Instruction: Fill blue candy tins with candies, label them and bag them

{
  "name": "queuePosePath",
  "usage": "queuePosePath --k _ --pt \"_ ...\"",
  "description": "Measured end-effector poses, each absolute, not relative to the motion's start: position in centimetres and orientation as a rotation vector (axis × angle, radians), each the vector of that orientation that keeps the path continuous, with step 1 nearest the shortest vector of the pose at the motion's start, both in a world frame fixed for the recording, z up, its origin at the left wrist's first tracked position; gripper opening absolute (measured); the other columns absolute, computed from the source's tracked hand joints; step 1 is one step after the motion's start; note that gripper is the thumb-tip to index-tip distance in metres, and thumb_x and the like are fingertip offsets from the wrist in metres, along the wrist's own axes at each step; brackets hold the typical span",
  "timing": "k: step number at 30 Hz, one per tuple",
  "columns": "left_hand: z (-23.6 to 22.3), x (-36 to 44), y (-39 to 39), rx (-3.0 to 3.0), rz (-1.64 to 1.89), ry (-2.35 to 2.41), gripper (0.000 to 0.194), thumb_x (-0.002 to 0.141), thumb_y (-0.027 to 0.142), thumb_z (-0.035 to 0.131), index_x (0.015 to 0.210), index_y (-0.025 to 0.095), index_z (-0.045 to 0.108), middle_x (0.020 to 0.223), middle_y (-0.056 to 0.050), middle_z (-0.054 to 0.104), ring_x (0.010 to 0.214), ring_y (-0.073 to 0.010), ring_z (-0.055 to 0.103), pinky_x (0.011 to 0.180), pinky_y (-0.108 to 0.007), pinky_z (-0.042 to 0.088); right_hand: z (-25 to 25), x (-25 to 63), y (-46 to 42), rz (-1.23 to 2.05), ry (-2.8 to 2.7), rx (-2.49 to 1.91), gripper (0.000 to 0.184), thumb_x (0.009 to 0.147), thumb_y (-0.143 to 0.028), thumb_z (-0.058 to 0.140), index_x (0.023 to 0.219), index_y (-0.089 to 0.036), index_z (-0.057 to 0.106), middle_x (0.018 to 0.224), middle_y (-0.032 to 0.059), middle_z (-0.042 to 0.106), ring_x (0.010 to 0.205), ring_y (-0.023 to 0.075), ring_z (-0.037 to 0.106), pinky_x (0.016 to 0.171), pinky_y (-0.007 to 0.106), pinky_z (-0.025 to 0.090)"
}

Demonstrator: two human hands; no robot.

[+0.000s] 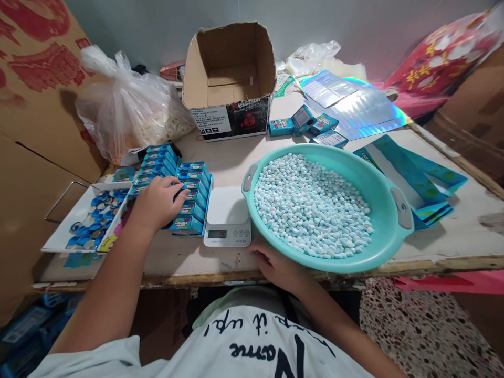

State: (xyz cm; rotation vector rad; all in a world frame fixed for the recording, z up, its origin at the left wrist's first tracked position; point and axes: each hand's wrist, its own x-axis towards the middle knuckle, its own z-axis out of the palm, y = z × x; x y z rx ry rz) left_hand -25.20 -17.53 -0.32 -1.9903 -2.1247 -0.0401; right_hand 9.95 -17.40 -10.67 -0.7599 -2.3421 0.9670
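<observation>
My left hand is over two rows of small blue printed boxes, its fingers curled and thumb bent toward the index finger. Something blue shows at the fingertips, but I cannot make out what it is. Near the table's front edge, my right hand rests loosely closed beside the bowl's lower rim, with nothing visible in it. Between the hands lies a white digital scale with a bare platform. To its right stands a turquoise bowl filled with small white and pale blue candies.
At left, a white tray holds many blue round caps. Behind are a tied plastic bag and an open cardboard carton. Several blue boxes lie near silvery pouches. Teal packaging lies right of the bowl.
</observation>
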Motion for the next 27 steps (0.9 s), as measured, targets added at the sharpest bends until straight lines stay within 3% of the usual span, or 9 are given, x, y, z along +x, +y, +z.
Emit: queuePosePath --k 5,14,21,24,27 --pt "-0.4 -25.5 -17.6 -2.001 -0.087 -2.244 0.065 0.104 0.045 0.021 0.115 0.014 0.077 0.127 -0.015 0.068 0.11 -0.0339 0.061 0.099 -0.05 0.048 -10.4 10.1 -17.3 0.966 -2.357 -0.775 0.03 0.092 -0.01 0.051 0.11 -0.029 0.068 0.116 0.0021 0.072 0.112 0.0238 0.065 0.107 0.045 0.049" --pt "-1.9 -25.5 -17.8 -1.952 -0.525 -2.432 0.045 0.1 0.041 0.038 0.115 0.02 0.075 0.125 -0.01 0.068 0.114 -0.0264 0.065 0.106 -0.039 0.049 -10.7 10.2 -17.4 1.041 -2.402 -0.801 0.031 0.094 -0.01 0.048 0.11 -0.03 0.065 0.116 0.0024 0.072 0.108 0.0225 0.067 0.098 0.04 0.055" --pt "-1.4 -25.1 -17.5 -1.947 -0.519 -2.476 0.044 0.1 0.04 0.038 0.102 0.018 0.076 0.113 -0.011 0.071 0.106 -0.0266 0.067 0.101 -0.04 0.051 -11.0 10.0 -17.2 1.077 -2.395 -0.806 0.029 0.092 -0.011 0.048 0.105 -0.029 0.066 0.11 -0.0005 0.072 0.106 0.0219 0.067 0.098 0.041 0.054" --pt "-1.6 -24.6 -18.0 -1.974 -0.566 -2.473 0.048 0.102 0.04 0.034 0.107 0.017 0.075 0.125 -0.012 0.068 0.111 -0.0262 0.066 0.103 -0.04 0.05 -11.1 9.9 -17.2 1.065 -2.364 -0.801 0.029 0.092 -0.011 0.047 0.105 -0.029 0.066 0.105 -0.0002 0.072 0.1 0.0214 0.068 0.096 0.042 0.054" --pt "-1.9 -25.3 -20.0 -1.832 -0.788 -2.441 0.049 0.103 0.04 0.033 0.122 0.018 0.072 0.147 -0.011 0.057 0.131 -0.0246 0.057 0.114 -0.037 0.044 -11.3 9.8 -17.3 1.059 -2.34 -0.778 0.028 0.093 -0.012 0.046 0.104 -0.027 0.066 0.103 0.001 0.072 0.098 0.0212 0.068 0.096 0.042 0.054"
